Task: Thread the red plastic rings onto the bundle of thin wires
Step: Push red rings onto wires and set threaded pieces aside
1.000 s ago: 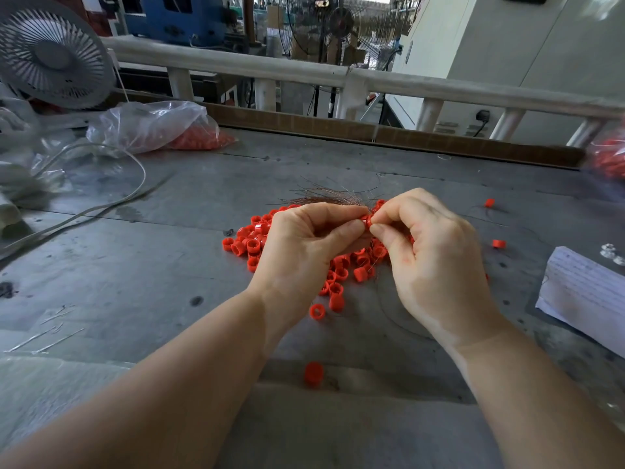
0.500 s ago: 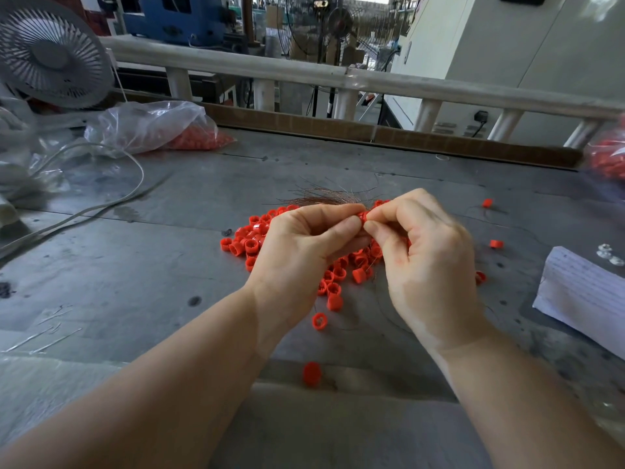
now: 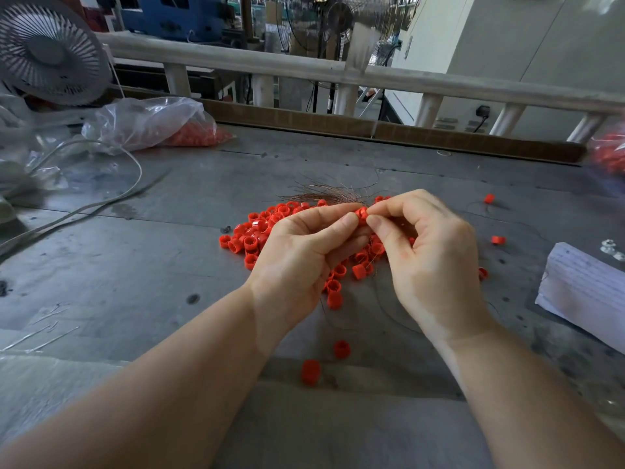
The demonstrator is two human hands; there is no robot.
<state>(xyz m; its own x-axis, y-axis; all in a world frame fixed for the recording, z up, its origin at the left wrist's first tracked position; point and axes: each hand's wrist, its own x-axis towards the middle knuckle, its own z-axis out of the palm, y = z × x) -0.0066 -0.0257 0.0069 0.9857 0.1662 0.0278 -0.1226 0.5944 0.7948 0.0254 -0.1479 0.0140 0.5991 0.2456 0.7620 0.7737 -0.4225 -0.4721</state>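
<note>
Step, by my reading: threading. My left hand point(image 3: 297, 255) and right hand point(image 3: 429, 252) pinch one red ring point(image 3: 361, 214); wire bundle point(image 3: 324, 192) just beyond. Next: ease ring along strands.

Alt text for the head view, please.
Both hands, left hand and right hand, pinch one red ring at a fanned wire bundle, above a pile of red rings on a grey workbench.

One red ring point(image 3: 361, 215) sits pinched between my fingertips, just at the near end of the thin brownish wire bundle point(image 3: 329, 191), which fans out behind it. The other red rings point(image 3: 252, 236) lie heaped loose on the table below.
</note>
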